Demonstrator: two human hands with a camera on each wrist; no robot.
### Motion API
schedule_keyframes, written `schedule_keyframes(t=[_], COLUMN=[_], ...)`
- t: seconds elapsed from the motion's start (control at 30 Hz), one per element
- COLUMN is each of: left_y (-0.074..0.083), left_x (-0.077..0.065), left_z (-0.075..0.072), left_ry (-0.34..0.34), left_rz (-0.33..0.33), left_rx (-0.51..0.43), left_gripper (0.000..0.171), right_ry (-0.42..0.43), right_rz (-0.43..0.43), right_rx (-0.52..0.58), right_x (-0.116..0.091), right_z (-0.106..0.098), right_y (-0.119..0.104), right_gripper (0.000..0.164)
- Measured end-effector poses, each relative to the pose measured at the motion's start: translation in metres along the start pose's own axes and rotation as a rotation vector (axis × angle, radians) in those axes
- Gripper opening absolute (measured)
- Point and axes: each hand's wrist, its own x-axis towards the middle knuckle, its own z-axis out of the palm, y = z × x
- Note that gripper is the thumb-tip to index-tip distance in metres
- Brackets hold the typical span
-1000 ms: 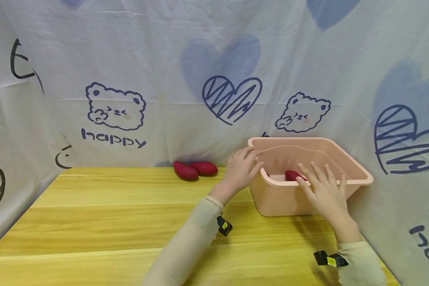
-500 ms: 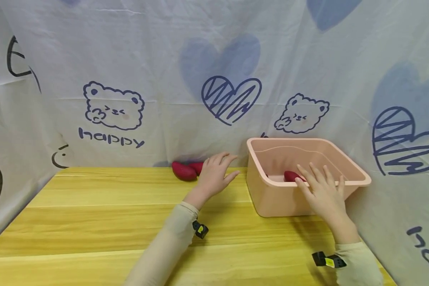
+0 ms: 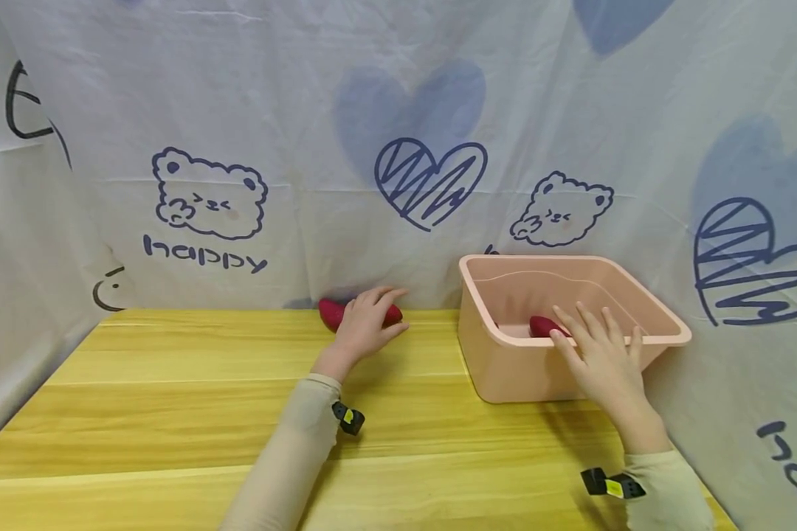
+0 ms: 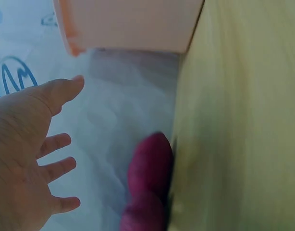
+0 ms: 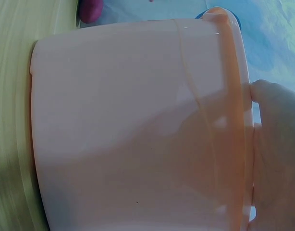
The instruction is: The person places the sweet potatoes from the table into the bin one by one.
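Observation:
My left hand [image 3: 361, 328] hovers over two dark-red sweet potatoes by the back cloth, partly covering them in the head view. The left one [image 3: 329, 315] and the tip of the right one [image 3: 393, 316] show past it. In the left wrist view, spread fingers stand apart from the nearer sweet potato [image 4: 150, 166] and the other one [image 4: 143, 214], gripping neither. On the right, a pink plastic bin [image 3: 525, 372] holds another sweet potato [image 3: 542, 326]. My right hand [image 3: 607, 369] rests at the bin's front rim, fingers extended over it.
Beneath everything lies a wooden table [image 3: 192, 413]. A white cloth [image 3: 319, 110] printed with hearts and bears hangs right behind it and along both sides. A small dark-red bit shows at the bin's left inner edge, mostly hidden.
My left hand has left the bin's left rim and moved leftward to above the two sweet potatoes. The right hand stays at the front rim, and the bin has not moved.

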Motion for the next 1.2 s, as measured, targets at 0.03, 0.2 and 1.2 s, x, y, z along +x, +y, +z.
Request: schedule_keyframes(t=[0.03, 0.2, 1.2], left_y=[-0.004, -0.025, -0.06], left_x=[-0.001, -0.005, -0.024], left_z=[0.001, 0.005, 0.009], left_ry=[-0.008, -0.039, -0.141], left_rz=[-0.012, -0.076, -0.274], left_rx=[-0.004, 0.014, 0.115], left_gripper=[0.061, 0.062, 0.047], right_ry=[-0.002, -0.017, -0.002], right_rz=[0.0, 0.002, -0.009], right_rx=[0.0, 0.007, -0.008], right_x=[0.0, 0.0, -0.001], right_z=[0.0, 0.0, -0.001], right_y=[0.0, 0.0, 0.0], right_gripper=[0.058, 0.06, 0.055])
